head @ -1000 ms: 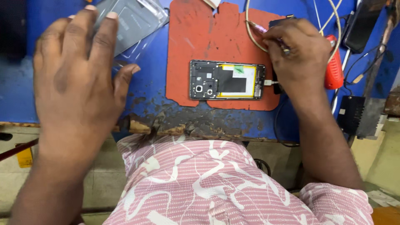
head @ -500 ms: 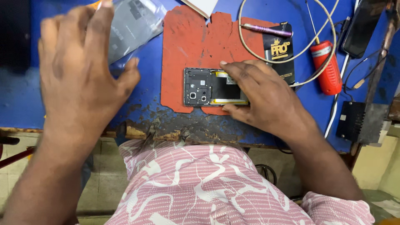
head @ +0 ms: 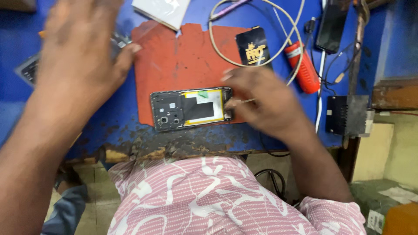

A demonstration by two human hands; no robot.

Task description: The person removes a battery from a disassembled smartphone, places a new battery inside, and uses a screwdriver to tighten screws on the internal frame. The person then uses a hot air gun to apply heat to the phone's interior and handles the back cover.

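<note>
An opened black phone with its back cover off lies on a red rubber work mat near the front of the blue counter. The right hand touches its right end, fingers curled. The left hand hovers far left, fingers spread, blurred.

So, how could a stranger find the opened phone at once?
Look at the red mat on the blue bench. At its near edge, by the right hand, lies the opened phone, back cover off. Unlike the black card and red cylinder behind, it shows a yellow-edged battery and camera holes.
</note>
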